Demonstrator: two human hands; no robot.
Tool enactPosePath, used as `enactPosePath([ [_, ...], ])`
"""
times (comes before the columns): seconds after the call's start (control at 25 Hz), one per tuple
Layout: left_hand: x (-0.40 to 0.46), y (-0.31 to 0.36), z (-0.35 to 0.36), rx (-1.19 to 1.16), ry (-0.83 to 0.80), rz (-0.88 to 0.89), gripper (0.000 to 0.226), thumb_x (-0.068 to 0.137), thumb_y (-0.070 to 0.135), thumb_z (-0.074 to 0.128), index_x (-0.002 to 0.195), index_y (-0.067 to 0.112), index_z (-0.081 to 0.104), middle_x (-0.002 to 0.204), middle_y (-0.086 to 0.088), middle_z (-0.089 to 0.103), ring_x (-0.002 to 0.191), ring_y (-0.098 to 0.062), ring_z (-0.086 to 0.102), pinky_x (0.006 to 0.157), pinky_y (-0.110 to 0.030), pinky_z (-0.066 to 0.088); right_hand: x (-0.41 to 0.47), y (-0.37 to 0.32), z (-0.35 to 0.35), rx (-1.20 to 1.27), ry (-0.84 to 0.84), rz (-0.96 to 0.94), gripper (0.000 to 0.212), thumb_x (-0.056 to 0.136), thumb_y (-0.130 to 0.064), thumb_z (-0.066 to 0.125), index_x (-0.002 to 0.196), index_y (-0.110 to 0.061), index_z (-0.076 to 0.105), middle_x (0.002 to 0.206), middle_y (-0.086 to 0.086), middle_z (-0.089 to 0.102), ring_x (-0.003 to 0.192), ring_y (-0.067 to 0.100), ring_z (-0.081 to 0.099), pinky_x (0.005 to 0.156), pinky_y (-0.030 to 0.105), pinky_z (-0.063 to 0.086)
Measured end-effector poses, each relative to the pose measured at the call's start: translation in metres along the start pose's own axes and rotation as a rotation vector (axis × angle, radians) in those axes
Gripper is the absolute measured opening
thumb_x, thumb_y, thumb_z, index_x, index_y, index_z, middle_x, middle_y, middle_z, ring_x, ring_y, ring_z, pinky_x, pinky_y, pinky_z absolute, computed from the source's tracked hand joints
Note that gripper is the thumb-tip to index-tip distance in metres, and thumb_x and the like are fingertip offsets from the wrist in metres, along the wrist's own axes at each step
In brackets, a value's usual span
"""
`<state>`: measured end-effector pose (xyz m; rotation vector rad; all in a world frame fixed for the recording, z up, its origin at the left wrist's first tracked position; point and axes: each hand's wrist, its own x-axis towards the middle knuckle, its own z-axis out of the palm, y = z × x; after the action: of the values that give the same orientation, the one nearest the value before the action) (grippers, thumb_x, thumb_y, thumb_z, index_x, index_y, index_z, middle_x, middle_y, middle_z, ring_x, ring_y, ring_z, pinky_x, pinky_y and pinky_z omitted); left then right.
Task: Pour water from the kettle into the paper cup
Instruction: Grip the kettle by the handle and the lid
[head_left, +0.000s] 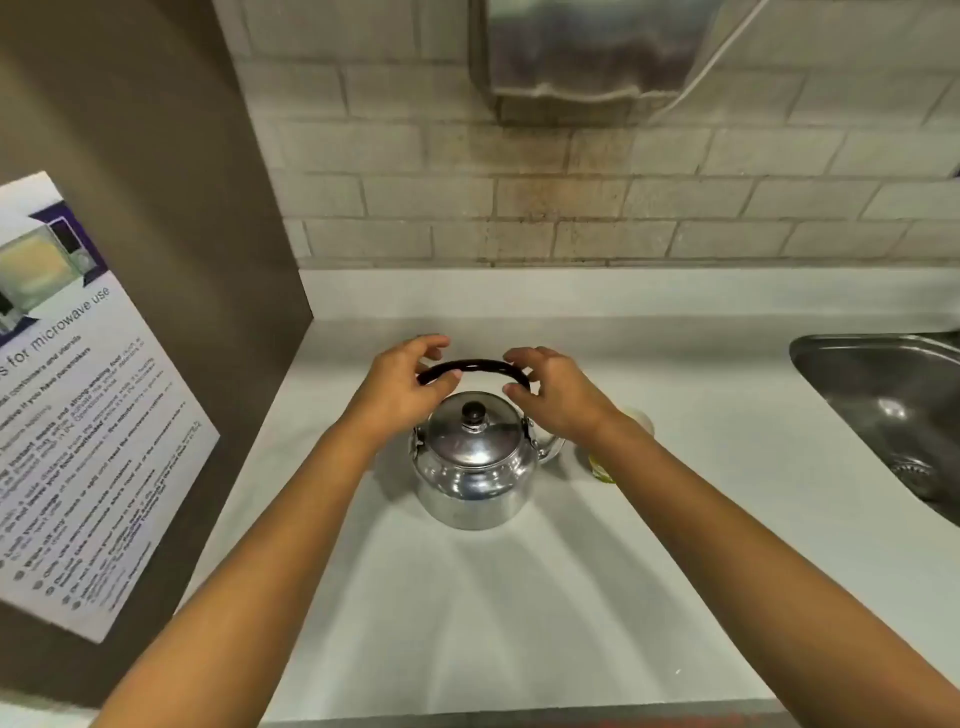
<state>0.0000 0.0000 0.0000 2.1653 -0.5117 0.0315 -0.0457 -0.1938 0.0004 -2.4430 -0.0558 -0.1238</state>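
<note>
A shiny metal kettle (472, 467) with a black lid knob stands upright on the white counter (519, 623), its spout pointing right. Its dark arched handle (478, 366) is raised. My left hand (400, 389) curls around the handle's left end, thumb under and fingers above, without clamping it. My right hand (561, 395) hovers the same way at the right end. The paper cup (641, 422), white with a yellow-green base, stands just right of the spout, mostly hidden behind my right wrist.
A steel sink (883, 395) is set into the counter at the right. A brown side panel with a microwave-use poster (78, 415) closes off the left. The tiled wall carries a metal dispenser (597, 52) above.
</note>
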Motion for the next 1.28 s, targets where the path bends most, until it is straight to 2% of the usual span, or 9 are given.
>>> enactPosePath([
  [0.16,0.002,-0.009,0.010,-0.112,-0.001,-0.010,0.030,0.086,0.025,0.064,0.115,0.018,0.062,0.099,0.009,0.062,0.090,-0.005,0.059,0.079,-0.010,0.043,0.001,0.007,0.012,0.096,0.057,0.026,0.036,0.087,-0.016,0.051,0.124,-0.014,0.052,0.117,0.013,0.059,0.099,0.028,0.060,0.086,0.032,0.048],
  [0.24,0.006,-0.014,0.014,-0.103,-0.039,-0.012,0.024,0.084,0.024,0.066,0.107,0.021,0.063,0.085,0.012,0.062,0.078,0.000,0.058,0.070,-0.003,0.043,0.002,0.012,0.016,0.156,0.066,0.037,0.033,0.088,-0.014,0.050,0.121,-0.013,0.054,0.114,0.013,0.062,0.097,0.027,0.060,0.087,0.030,0.047],
  [0.36,0.017,-0.017,0.016,-0.063,-0.077,-0.034,0.007,0.080,0.023,0.069,0.083,0.024,0.063,0.067,0.005,0.057,0.060,-0.005,0.053,0.058,-0.011,0.041,0.007,0.011,0.017,0.194,0.064,0.050,0.030,0.088,-0.015,0.050,0.118,-0.012,0.056,0.105,0.010,0.064,0.090,0.022,0.059,0.083,0.027,0.045],
  [0.44,0.024,-0.016,0.019,-0.023,-0.063,-0.082,0.023,0.077,0.021,0.071,0.060,0.026,0.056,0.054,0.005,0.051,0.048,-0.001,0.047,0.050,-0.016,0.037,0.009,0.011,0.020,0.199,0.071,0.064,0.029,0.089,-0.016,0.049,0.117,-0.012,0.057,0.095,0.006,0.060,0.083,0.020,0.058,0.078,0.027,0.045],
  [0.52,0.030,-0.012,0.023,-0.031,-0.027,-0.170,0.037,0.074,0.018,0.072,0.046,0.024,0.049,0.038,0.011,0.045,0.035,0.003,0.041,0.040,-0.011,0.031,0.008,0.009,0.021,0.219,0.082,0.079,0.029,0.089,-0.015,0.049,0.116,-0.011,0.057,0.090,0.003,0.058,0.080,0.020,0.057,0.076,0.028,0.045],
  [0.68,0.033,-0.006,0.023,-0.091,0.000,-0.263,0.041,0.070,0.016,0.075,0.042,0.021,0.046,0.025,0.017,0.041,0.026,0.002,0.036,0.030,-0.006,0.025,0.004,0.002,0.018,0.263,0.095,0.072,0.028,0.088,-0.013,0.049,0.114,-0.009,0.059,0.086,0.003,0.057,0.077,0.020,0.056,0.073,0.027,0.042],
  [0.96,0.039,0.020,-0.003,-0.186,0.078,-0.193,0.040,0.066,0.013,0.077,0.039,0.022,0.048,0.023,0.015,0.038,0.025,0.001,0.033,0.031,-0.008,0.027,0.006,-0.023,-0.008,0.367,0.190,0.036,0.026,0.086,-0.014,0.054,0.111,-0.013,0.062,0.078,-0.010,0.059,0.071,0.006,0.056,0.073,0.022,0.044],
  [1.08,0.039,0.029,-0.009,-0.184,0.106,-0.171,0.040,0.063,0.013,0.078,0.036,0.022,0.051,0.024,0.016,0.041,0.026,0.001,0.036,0.032,-0.006,0.028,-0.005,-0.032,-0.006,0.412,0.291,0.061,0.036,0.081,-0.008,0.058,0.116,-0.014,0.059,0.101,0.000,0.063,0.087,0.011,0.058,0.084,0.029,0.049],
  [1.28,0.029,0.031,-0.006,-0.142,0.109,-0.186,0.036,0.062,0.015,0.078,0.036,0.023,0.054,0.026,0.018,0.045,0.026,0.004,0.039,0.032,-0.005,0.029,-0.041,-0.029,0.029,0.270,0.285,0.164,0.072,0.078,-0.013,0.061,0.141,-0.015,0.027,0.137,0.010,0.043,0.121,0.022,0.045,0.098,0.029,0.038],
])
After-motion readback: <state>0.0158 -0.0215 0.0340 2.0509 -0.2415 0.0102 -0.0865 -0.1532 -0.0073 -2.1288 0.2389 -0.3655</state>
